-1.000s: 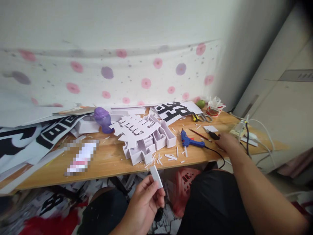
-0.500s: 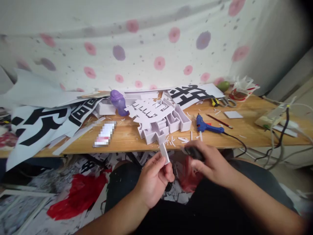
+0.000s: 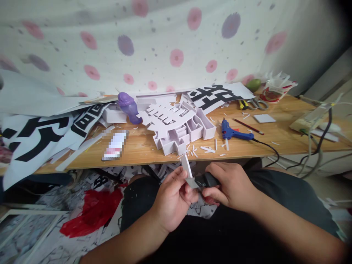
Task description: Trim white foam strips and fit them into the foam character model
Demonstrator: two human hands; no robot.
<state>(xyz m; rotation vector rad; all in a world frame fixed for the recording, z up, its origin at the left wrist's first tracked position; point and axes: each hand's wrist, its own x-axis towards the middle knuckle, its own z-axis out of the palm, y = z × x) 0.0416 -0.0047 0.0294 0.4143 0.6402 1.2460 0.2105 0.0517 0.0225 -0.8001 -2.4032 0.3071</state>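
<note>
Between the thumb and fingers of my left hand (image 3: 174, 194) is a small white foam-board strip (image 3: 186, 165), tilted upward in front of the table edge. My right hand (image 3: 232, 183) grips a black-handled utility knife (image 3: 206, 180). Its blade lies across the lower end of the strip, at my left fingertips; whether it cuts in is too small to tell. Just beyond my hands, a white built-up letter shape (image 3: 172, 145) with upright walls stands on the table, and a flat cut-out white character (image 3: 165, 117) rests over it.
A blue glue gun (image 3: 236, 135) lies right of the letter shape, near a pencil (image 3: 249, 125) and scissors (image 3: 259, 104). A phone (image 3: 115, 145), a purple bottle (image 3: 129, 107) and printed sheets (image 3: 41, 134) are to the left. White scraps (image 3: 207, 149) litter the table (image 3: 148, 152).
My right hand has moved left, bringing the knife blade against the strip in my left hand. The left hand has stayed nearly in place. The view has tilted slightly.
</note>
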